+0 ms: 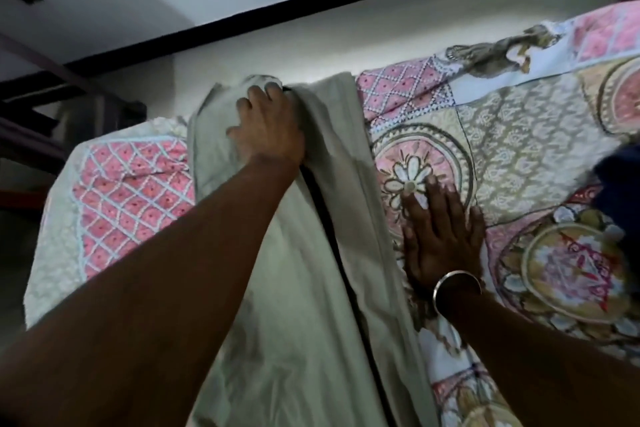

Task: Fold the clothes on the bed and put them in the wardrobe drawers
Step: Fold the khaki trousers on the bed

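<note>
A long pale grey-green garment (311, 253) lies stretched out on the bed (519, 156), running from the near edge to the far edge by the wall (346, 31). It is folded along its length, with a dark gap showing between the two halves. The left hand (266, 128) rests on the far end of the garment, fingers bent over the cloth and pressing it down. The right hand (440, 239) lies flat on the patterned bedspread just beside the garment, fingers straight and holding nothing. A silver bangle (457, 284) sits on that wrist. Something dark blue (620, 177) shows at the right edge.
</note>
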The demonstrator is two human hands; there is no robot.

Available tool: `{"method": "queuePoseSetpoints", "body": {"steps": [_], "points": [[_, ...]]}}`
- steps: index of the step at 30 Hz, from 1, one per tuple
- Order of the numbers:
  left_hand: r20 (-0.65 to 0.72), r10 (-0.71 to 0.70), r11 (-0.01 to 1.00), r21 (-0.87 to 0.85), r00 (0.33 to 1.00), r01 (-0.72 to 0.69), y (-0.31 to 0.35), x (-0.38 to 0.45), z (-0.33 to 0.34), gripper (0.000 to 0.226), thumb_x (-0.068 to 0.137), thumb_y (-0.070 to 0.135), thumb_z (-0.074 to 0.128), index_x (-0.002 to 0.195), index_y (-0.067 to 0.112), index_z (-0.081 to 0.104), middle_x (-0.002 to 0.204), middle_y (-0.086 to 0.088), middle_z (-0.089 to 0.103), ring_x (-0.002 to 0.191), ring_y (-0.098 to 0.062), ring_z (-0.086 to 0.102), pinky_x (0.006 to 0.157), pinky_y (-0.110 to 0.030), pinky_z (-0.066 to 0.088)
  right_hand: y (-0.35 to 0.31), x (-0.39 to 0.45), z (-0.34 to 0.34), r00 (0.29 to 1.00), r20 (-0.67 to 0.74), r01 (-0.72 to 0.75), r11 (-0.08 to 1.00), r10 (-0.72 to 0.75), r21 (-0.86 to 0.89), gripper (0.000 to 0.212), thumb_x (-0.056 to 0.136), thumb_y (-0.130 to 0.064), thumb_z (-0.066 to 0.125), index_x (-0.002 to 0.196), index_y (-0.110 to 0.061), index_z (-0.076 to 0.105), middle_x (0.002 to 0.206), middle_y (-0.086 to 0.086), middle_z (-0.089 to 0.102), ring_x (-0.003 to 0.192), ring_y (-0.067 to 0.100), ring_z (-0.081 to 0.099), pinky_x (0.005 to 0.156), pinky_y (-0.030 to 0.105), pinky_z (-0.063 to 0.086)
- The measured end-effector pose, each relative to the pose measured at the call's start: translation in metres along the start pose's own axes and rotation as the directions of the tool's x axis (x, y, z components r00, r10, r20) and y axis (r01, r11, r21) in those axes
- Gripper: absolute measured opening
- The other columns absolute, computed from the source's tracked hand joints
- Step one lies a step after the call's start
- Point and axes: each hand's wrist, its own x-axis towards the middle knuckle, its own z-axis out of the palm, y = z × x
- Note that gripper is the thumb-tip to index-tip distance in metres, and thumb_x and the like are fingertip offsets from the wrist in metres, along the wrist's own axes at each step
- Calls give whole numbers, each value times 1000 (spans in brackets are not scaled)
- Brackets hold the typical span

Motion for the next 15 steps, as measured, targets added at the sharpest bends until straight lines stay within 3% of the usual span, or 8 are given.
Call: {"method": "queuePoseSetpoints", "body": {"steps": [2, 4, 8, 12, 15], "points": [[17, -60, 998, 24, 998, 60, 1, 24, -4, 46, 96, 17, 51, 140, 11, 40, 137, -13, 46, 127, -35, 45, 89, -55, 45, 1, 1, 4, 1000, -29, -2, 1000, 2, -1, 51, 96, -39, 35, 146, -32, 42, 162, 1, 24, 149, 24, 20, 116, 51, 10], [44, -70, 996, 59, 997, 67, 0, 39, -11, 41, 92, 14, 59, 132, 11, 52, 130, -13, 52, 122, -36, 51, 85, -51, 47, 3, 1, 8, 999, -43, 6, 1000, -6, -7, 52, 95, -37, 36, 147, -33, 38, 161, 2, 25, 149, 25, 20, 115, 53, 13], [-32, 60, 998, 21, 998, -59, -3, 48, -22, 19, 93, 10, 54, 108, 2, 64, 109, -20, 63, 103, -42, 62, 71, -38, 43, 5, 0, 12, 998, -61, 19, 1000, -20, -20, 54, 94, -38, 36, 147, -34, 35, 161, 3, 26, 148, 26, 22, 114, 54, 14], [-186, 209, 976, -21, 960, -216, 0, 45, -37, 21, 93, 17, 49, 100, 3, 64, 104, -20, 63, 94, -44, 62, 68, -35, 35, 4, 2, 14, 997, -77, 10, 1000, -12, -25, 51, 96, -40, 34, 147, -35, 34, 160, 2, 27, 148, 25, 22, 117, 50, 8], [-239, 240, 965, -44, 941, -257, 16, 46, -51, 24, 92, 22, 48, 100, 5, 62, 106, -19, 63, 95, -42, 61, 68, -34, 32, 3, 2, 14, 998, -69, 5, 1000, -7, -26, 51, 96, -40, 33, 147, -36, 34, 160, 3, 28, 148, 25, 22, 118, 48, 5]]}}
